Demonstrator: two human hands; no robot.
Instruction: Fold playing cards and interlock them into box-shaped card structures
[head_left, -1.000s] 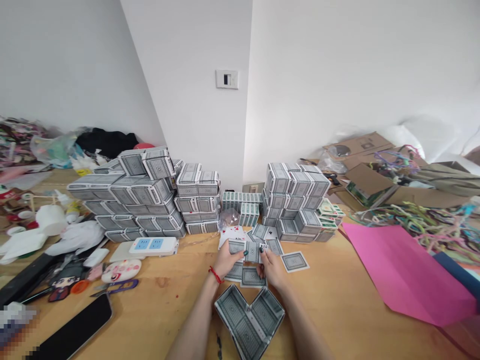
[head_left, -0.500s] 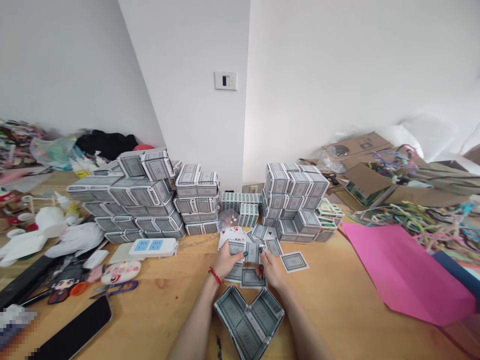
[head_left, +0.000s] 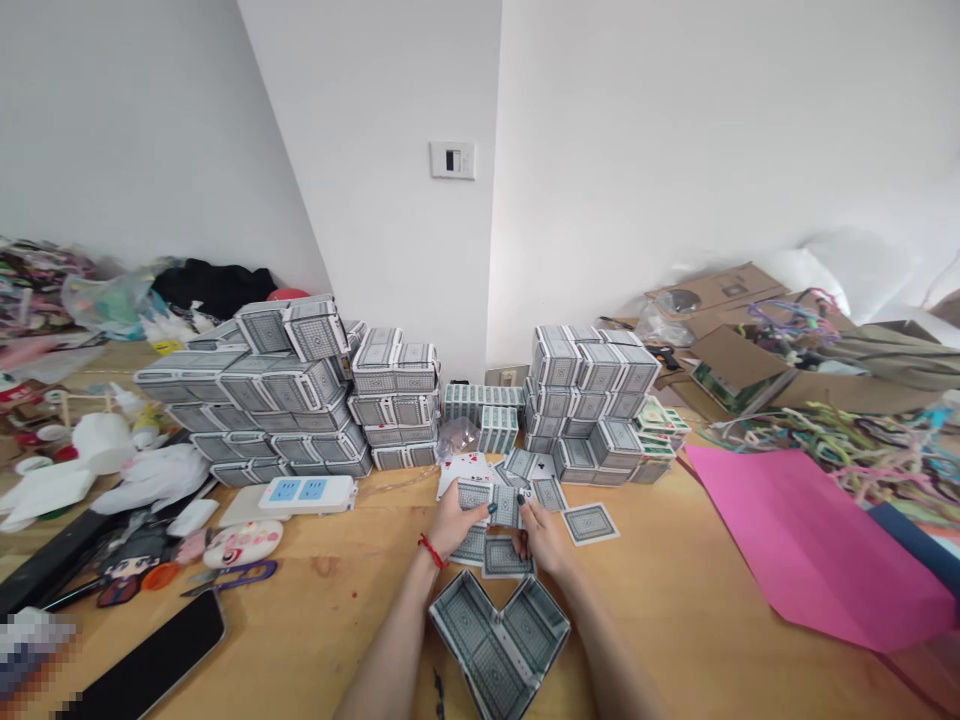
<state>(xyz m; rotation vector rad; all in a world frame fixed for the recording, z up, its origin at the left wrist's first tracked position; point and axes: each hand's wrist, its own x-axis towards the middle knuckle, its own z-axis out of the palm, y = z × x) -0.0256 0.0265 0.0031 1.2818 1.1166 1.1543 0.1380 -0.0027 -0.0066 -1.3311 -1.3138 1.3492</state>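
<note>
Between my two hands is a pair of grey-backed playing cards (head_left: 506,507), side by side; I cannot tell whether they are joined. My left hand (head_left: 455,519), with a red string bracelet at the wrist, pinches the left one with its thumb on top. My right hand (head_left: 543,532) grips the right one by its edge. Loose cards lie under and around the hands, such as a face-down card (head_left: 507,557) and another (head_left: 591,523) further right. Just below, between my forearms, sits a heart-shaped box (head_left: 499,640) made of cards, its top uncovered.
Stacks of folded-card blocks stand behind at left (head_left: 292,385) and right (head_left: 592,375). On the left lie a power strip (head_left: 308,494), purple-handled snips (head_left: 247,574) and a phone (head_left: 154,655). Pink paper (head_left: 810,545) and tangled coloured pipe cleaners (head_left: 840,450) lie at the right.
</note>
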